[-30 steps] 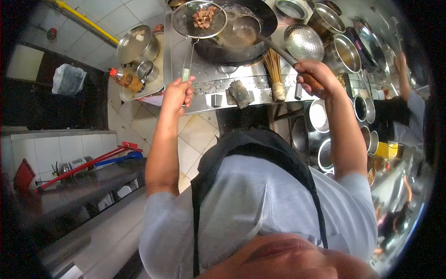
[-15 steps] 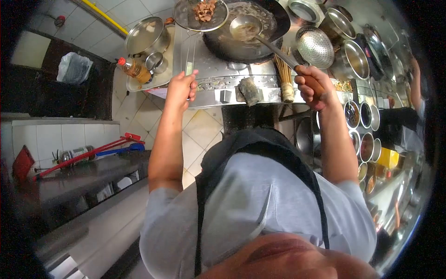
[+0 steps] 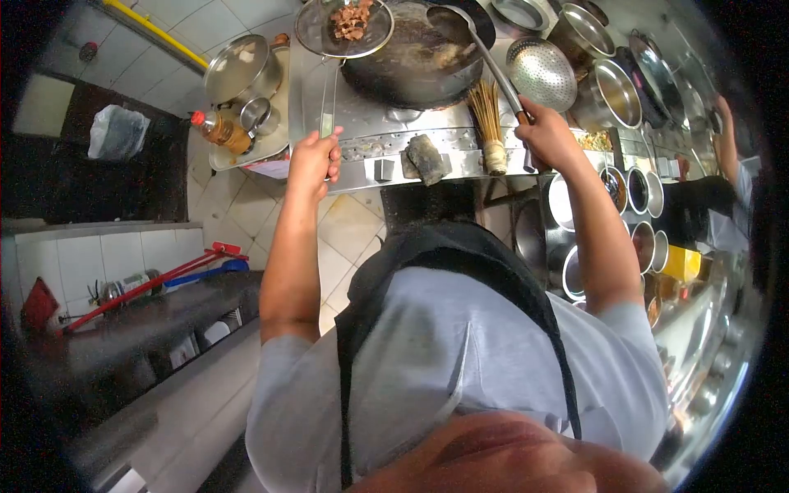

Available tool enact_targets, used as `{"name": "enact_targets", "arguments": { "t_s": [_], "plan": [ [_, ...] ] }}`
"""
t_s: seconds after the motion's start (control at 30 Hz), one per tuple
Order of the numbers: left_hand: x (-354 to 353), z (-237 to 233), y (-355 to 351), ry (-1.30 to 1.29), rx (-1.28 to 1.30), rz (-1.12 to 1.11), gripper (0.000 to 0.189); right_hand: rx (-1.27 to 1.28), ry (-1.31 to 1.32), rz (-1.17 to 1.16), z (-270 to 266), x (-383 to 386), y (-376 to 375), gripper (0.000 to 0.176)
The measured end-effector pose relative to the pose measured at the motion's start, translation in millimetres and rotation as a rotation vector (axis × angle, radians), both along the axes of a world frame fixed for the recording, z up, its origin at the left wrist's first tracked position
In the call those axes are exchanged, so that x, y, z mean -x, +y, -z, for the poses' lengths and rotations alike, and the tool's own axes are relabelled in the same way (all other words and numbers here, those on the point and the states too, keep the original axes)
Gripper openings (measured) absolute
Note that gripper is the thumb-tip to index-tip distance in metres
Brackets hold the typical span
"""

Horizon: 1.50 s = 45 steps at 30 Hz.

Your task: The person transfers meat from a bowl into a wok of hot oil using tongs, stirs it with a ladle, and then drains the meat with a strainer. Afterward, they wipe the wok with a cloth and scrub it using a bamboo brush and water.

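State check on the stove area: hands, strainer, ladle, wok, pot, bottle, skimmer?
left hand, fingers shut on strainer handle
right hand, fingers shut on ladle handle
strainer, held at wok's left rim, meat pieces inside
ladle, bowl over wok, contents unclear
wok, liquid inside
pot, lid on
bottle, upright, red cap on
skimmer, empty, unheld

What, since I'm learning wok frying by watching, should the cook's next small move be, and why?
Probably shift the strainer slightly right, fully over the wok. The left hand holds its handle, meat pieces sit in it, and it seems to hang at the wok's left rim, partly over the counter, where drips could land. The right hand holds the ladle at the far rim.
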State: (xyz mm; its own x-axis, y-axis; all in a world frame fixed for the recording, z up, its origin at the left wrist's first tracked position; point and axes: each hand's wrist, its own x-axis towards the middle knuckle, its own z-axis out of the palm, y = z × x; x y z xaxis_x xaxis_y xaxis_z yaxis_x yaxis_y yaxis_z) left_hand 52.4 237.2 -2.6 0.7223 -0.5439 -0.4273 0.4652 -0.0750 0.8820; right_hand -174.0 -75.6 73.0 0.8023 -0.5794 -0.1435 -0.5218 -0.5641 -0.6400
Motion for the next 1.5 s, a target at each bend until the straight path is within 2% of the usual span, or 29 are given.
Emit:
{"name": "enact_targets", "arguments": {
  "t_s": [0.07, 0.1, 0.13, 0.2, 0.23, 0.3, 0.33, 0.4, 0.43, 0.47, 0.57, 0.7, 0.83, 0.9, 1.0, 1.03, 1.07, 1.13, 1.17, 1.23, 1.27, 1.33, 1.37, 1.43, 1.5],
  "plan": [
    [-1, 2, -5, -0.013, 0.002, 0.005, 0.024, -0.01, 0.082, 0.024, 6, -6, -7, 0.066],
    [0, 3, -6, -0.014, -0.01, 0.014, 0.023, -0.028, 0.113, -0.014, 16, -8, -18, 0.056],
    [1, 3, -6, -0.013, -0.027, 0.024, 0.022, -0.03, 0.116, -0.013, 16, -7, -20, 0.056],
    [4, 0, -8, -0.02, -0.055, 0.024, 0.022, -0.539, 0.045, 0.061, 14, -7, -22, 0.037],
    [4, -3, -9, -0.03, -0.08, 0.024, 0.021, -0.541, 0.043, 0.062, 13, -7, -21, 0.037],
    [1, 1, -9, -0.035, -0.077, 0.029, 0.021, -0.608, 0.001, -0.074, 6, -6, -16, 0.02],
    [0, 2, -8, -0.034, -0.08, 0.034, 0.021, -0.606, -0.002, -0.077, -6, -6, -6, 0.02],
    [1, -2, -8, -0.054, -0.099, 0.017, 0.021, -0.927, -0.108, 0.201, -33, -5, 21, 0.019],
    [1, -4, -8, -0.07, -0.121, 0.005, 0.021, -1.022, -0.172, 0.239, -33, -3, 27, 0.016],
    [1, -3, -7, -0.07, -0.124, 0.0, 0.021, -1.025, -0.17, 0.235, -32, -2, 27, 0.016],
    [-3, -1, -5, -0.132, -0.179, 0.001, 0.022, -1.313, -0.255, 0.26, -19, 3, 22, 0.022],
    [-6, 0, -3, -0.13, -0.201, 0.0, 0.023, -1.441, -0.347, 0.222, -23, 7, 28, 0.019],
    [-3, -6, -7, -0.119, -0.204, 0.014, 0.026, -1.404, -0.386, 0.231, -34, 4, 37, 0.02],
    [-5, 2, -9, -0.102, -0.174, 0.037, 0.027, -1.23, -0.405, 0.184, -38, 0, 40, 0.023],
    [-6, 13, -17, -0.056, -0.102, 0.053, 0.029, -1.123, -0.389, 0.119, -45, -4, 46, 0.024],
    [-3, 12, -20, -0.023, -0.067, 0.052, 0.03, -1.115, -0.417, 0.056, -40, -5, 44, 0.034],
    [-1, 8, -22, -0.023, -0.067, 0.049, 0.03, -1.116, -0.414, 0.053, -41, -7, 47, 0.034],
    [4, -2, -25, 0.019, -0.037, 0.093, 0.031, -1.011, -0.438, 0.112, -45, -9, 56, 0.061],
    [5, -4, -26, 0.02, -0.039, 0.095, 0.031, -1.012, -0.437, 0.114, -42, -9, 54, 0.061],
    [7, -7, -29, 0.15, 0.063, 0.064, 0.028, -0.844, -0.353, 0.001, -30, -6, 48, 0.063],
    [6, -9, -31, 0.151, 0.064, 0.064, 0.028, -0.843, -0.353, 0.002, -18, -2, 43, 0.063],
    [3, -13, -32, 0.279, 0.145, 0.051, 0.027, -0.319, -0.163, -0.052, 3, 6, 35, 0.063],
    [0, -13, -32, 0.28, 0.146, 0.048, 0.027, -0.295, -0.07, -0.027, -4, 10, 39, 0.065],
    [-5, -14, -33, 0.396, 0.284, 0.067, 0.026, -0.225, -0.081, -0.033, 9, 21, 39, 0.066],
    [-8, -19, -34, 0.411, 0.284, 0.079, 0.026, -0.135, -0.063, -0.02, 24, 36, 36, 0.067]
  ]
}}
